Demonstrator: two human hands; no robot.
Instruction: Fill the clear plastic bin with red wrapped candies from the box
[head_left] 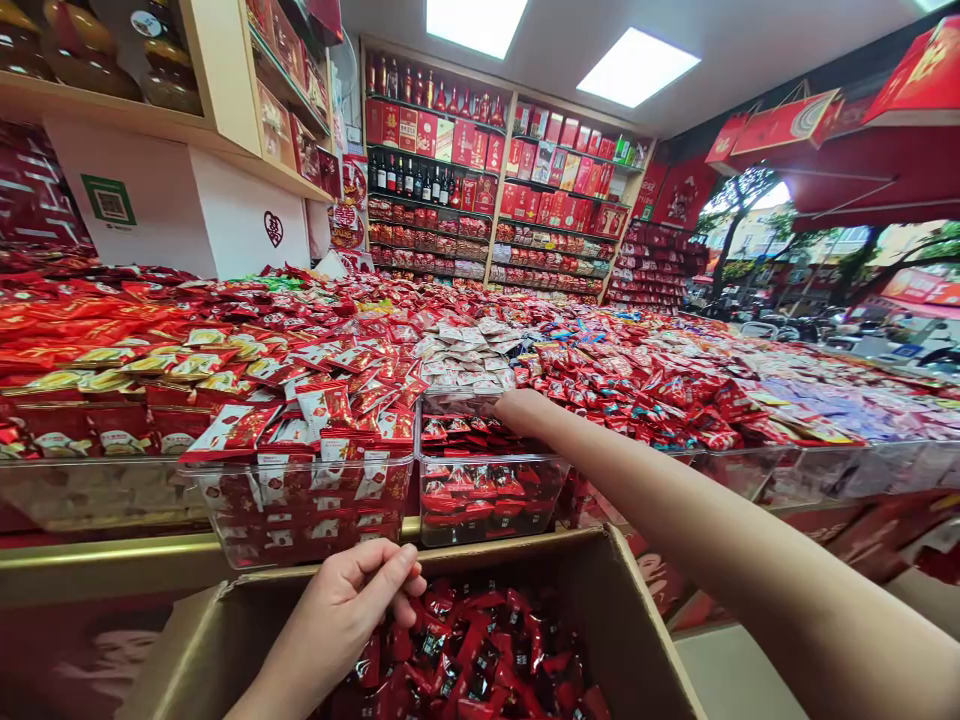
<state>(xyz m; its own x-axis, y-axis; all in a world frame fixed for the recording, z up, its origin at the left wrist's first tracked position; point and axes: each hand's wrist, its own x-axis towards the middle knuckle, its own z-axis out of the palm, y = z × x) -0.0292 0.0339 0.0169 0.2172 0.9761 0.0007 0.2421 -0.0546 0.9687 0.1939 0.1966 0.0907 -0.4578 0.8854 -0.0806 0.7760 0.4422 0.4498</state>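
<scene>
A brown cardboard box (600, 590) stands open below me, filled with small red sweet packets (487, 650). My left hand (352, 600) rests on the box's far rim, fingers curled around the edge. My right hand (517, 408) reaches forward over a clear plastic bin (487, 480) holding the same red packets; its fingers are bent down into the bin and hidden from me. A second clear bin (300, 500) of red-and-white packets stands to the left of it.
A wide counter of heaped red sweet packets (637, 370) stretches ahead, with white packets (465, 350) in the middle. Shelves of red gift boxes and bottles (450, 160) line the back wall. The shop opens to a street (825, 290) at the right.
</scene>
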